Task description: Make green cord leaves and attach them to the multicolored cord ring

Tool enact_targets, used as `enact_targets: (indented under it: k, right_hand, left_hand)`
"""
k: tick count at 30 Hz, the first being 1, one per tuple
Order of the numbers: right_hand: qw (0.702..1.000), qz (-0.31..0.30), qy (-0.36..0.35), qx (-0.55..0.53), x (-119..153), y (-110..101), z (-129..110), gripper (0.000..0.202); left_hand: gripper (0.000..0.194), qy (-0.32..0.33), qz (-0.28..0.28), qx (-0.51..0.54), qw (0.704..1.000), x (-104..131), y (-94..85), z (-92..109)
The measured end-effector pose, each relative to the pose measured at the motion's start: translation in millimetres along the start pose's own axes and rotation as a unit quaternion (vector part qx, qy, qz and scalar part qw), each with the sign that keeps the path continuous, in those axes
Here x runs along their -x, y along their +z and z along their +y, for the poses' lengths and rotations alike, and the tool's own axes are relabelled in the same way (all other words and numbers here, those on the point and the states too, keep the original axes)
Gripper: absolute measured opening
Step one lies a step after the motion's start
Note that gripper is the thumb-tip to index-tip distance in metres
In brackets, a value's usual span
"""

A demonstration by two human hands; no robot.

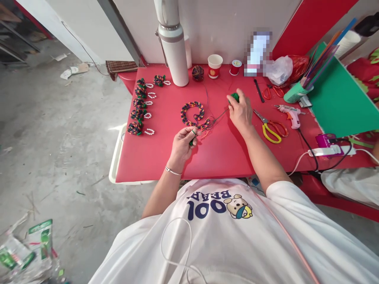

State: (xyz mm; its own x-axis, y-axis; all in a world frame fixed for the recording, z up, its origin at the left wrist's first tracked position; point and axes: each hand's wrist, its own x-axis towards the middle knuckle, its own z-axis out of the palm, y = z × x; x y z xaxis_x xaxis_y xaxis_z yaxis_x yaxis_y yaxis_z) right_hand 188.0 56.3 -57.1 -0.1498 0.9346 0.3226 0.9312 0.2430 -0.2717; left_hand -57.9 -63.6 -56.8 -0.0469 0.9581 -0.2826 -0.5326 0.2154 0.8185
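Observation:
My left hand (184, 145) is closed near the table's middle, with dark green yarn (191, 142) pinched in its fingers and a green loop across a fingertip. Beside those fingertips, a multicoloured braided cord (187, 118) lies curled in a spiral, loose orange and purple strands at its end. Farther right, my right hand (241, 112) is closed around a small green yarn ball (235, 97), partly hidden by the fingers. A taut dark strand (220, 115) runs from this hand down toward the cord's end.
Several finished yarn rosettes (135, 127) with white bead loops (149, 131) line the red table's (154, 157) left side. At the back stand a white bottle (175, 55), yarn ball (197, 73), paper cup (214, 66) and thread spool (235, 68). Scissors (271, 132) and a glue gun (291, 115) lie right.

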Motion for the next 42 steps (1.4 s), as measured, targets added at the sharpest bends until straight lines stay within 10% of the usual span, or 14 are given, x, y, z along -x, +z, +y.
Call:
enact_targets:
  k: [4, 9, 12, 22, 30, 42]
  right_hand:
    - [0.993, 0.019, -0.019, -0.116, 16.8, -12.0, -21.1, 0.066]
    - [0.906, -0.160, -0.176, -0.351, 62.0, 6.4, -60.5, 0.044]
    - [0.926, -0.111, -0.187, -0.310, 65.5, 15.7, -51.4, 0.026]
    - [0.974, -0.037, -0.106, -0.199, 57.1, -3.9, -3.6, 0.030]
    - [0.992, 0.015, 0.122, -0.012, 90.2, -43.9, 68.3, 0.033]
    - [0.955, -0.142, 0.248, 0.076, 99.0, -79.6, 95.8, 0.074]
  left_hand:
    - [0.037, 0.000, -0.005, -0.017, 1.000, -5.7, 6.1, -1.9]
    - [0.034, -0.002, -0.037, -0.016, 0.999, -10.4, 14.4, -4.4]
    - [0.035, -0.007, -0.042, -0.027, 0.999, -12.9, 17.8, -4.2]
    - [0.041, -0.069, -0.089, -0.101, 0.989, -18.2, 37.3, -14.9]
    - [0.037, -0.017, -0.092, -0.028, 0.995, -35.8, 41.9, -9.0]
    - [0.036, 0.098, -0.051, -0.063, 0.992, -44.6, 28.4, 18.4]
